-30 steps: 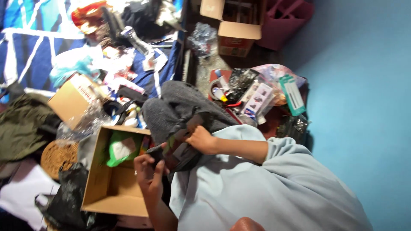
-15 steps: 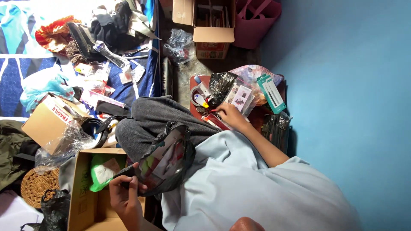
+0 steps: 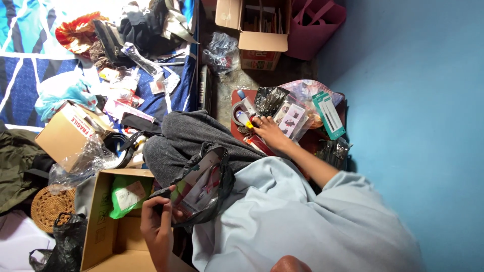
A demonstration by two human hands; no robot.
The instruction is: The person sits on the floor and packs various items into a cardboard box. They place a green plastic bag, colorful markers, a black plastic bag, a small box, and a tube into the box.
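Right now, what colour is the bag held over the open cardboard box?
Black, a glossy plastic bag with a colourful packet inside, held by the left hand; head view.

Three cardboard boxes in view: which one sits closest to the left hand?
The open cardboard box directly beside the left hand, holding a green packet. The other two lie farther off, by the bed and against the wall.

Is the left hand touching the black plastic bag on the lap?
Touching. The head view shows the left hand gripping the edge of the black plastic bag, its fingers curled over the rim.
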